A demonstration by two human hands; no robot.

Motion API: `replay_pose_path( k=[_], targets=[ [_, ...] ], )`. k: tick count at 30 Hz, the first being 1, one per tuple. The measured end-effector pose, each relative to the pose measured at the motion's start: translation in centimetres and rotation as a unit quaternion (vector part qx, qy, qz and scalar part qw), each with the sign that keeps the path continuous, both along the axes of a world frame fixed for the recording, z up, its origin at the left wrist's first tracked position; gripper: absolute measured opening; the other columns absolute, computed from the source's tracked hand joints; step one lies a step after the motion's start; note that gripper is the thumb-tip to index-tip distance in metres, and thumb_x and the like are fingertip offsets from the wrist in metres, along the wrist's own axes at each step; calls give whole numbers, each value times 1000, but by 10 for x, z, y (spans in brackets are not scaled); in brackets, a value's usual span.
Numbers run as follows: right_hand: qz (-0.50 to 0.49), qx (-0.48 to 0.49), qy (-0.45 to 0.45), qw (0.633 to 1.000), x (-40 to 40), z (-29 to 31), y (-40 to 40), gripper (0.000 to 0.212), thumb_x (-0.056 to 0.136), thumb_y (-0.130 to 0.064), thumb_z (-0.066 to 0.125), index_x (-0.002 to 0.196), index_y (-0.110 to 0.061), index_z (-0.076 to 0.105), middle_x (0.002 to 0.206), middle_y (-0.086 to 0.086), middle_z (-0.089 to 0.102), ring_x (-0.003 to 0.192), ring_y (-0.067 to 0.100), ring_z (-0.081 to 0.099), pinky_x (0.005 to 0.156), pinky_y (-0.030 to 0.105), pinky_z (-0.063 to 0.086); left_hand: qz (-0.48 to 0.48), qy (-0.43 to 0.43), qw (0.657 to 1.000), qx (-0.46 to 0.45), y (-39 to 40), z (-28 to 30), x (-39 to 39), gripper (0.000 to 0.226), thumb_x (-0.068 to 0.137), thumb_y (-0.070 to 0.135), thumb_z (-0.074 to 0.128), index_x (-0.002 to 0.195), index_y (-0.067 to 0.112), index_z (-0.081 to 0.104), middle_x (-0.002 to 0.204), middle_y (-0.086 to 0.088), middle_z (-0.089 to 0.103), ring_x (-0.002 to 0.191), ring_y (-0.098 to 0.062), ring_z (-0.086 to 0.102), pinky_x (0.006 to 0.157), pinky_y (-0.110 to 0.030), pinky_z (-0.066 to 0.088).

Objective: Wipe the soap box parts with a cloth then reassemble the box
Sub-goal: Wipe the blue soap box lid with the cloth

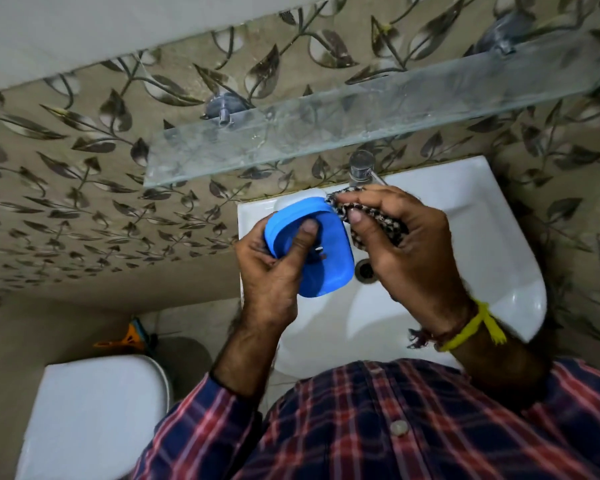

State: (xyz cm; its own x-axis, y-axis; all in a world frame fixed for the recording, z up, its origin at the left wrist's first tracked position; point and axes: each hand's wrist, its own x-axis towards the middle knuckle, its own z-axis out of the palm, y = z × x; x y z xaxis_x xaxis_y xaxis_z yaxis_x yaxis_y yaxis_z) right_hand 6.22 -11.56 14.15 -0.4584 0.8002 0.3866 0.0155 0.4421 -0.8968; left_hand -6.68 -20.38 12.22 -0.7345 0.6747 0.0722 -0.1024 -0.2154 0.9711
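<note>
A blue plastic soap box [329, 268] is held over the white sink [499, 258]. My left hand [274, 271] grips it from the left, thumb pressed on its flat face. My right hand [409, 251] is closed around a bunched black-and-white patterned cloth [368, 216], and the cloth's end touches the box's upper right rim. The box appears closed, with a seam near its top edge; I cannot tell whether it is one part or two.
A tap [361, 168] stands at the back of the sink and the drain [365, 270] shows between my hands. A glass shelf [361, 119] juts from the leaf-patterned wall above. A white toilet [94, 417] sits at lower left, with an orange tool [125, 341] behind it.
</note>
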Motion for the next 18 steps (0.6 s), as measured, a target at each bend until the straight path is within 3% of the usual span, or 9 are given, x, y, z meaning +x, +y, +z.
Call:
replay_pose_path(
  k=[3,6,10,12,14,18],
  targets=[
    [1,3,4,1000,1,-2,-7,22,91,0,65,110,-6,74,109,-2,71,109,1,65,95,22,51,-7,-29,999,33,1,-2,-5,19,82,2,70,86,20,77,76,4,75,67,-11,68,62,-27,57],
    [-12,-48,14,999,0,-1,-4,21,91,3,65,109,-5,75,108,0,72,107,5,67,96,27,54,-23,-68,996,44,4,0,0,23,73,5,83,93,11,73,79,2,76,70,-12,69,66,-28,57],
    [0,6,20,1000,-1,1,-11,22,91,-5,66,109,-12,74,110,-5,70,107,5,67,92,25,54,-8,-127,989,76,10,4,-8,26,79,8,79,101,3,65,80,-1,75,70,-15,68,69,-31,57],
    [-2,-20,22,1000,0,0,-12,21,91,-4,66,108,-12,75,109,-5,71,103,8,69,85,32,58,-9,-125,989,78,10,6,-10,17,86,5,71,101,3,65,79,1,75,68,-13,68,67,-29,57],
    [-22,-49,23,998,-4,1,-7,20,91,-1,67,107,-9,75,107,-2,73,103,9,69,88,35,59,-16,-132,989,71,11,7,-2,16,85,6,65,101,3,65,79,1,76,69,-12,69,67,-28,57],
    [-28,14,11,999,-4,0,-5,21,90,0,67,108,-6,75,107,0,73,107,2,66,96,19,49,-27,-166,981,94,13,10,-1,17,78,11,75,94,11,75,84,-2,77,75,-15,71,71,-30,58]
  ],
)
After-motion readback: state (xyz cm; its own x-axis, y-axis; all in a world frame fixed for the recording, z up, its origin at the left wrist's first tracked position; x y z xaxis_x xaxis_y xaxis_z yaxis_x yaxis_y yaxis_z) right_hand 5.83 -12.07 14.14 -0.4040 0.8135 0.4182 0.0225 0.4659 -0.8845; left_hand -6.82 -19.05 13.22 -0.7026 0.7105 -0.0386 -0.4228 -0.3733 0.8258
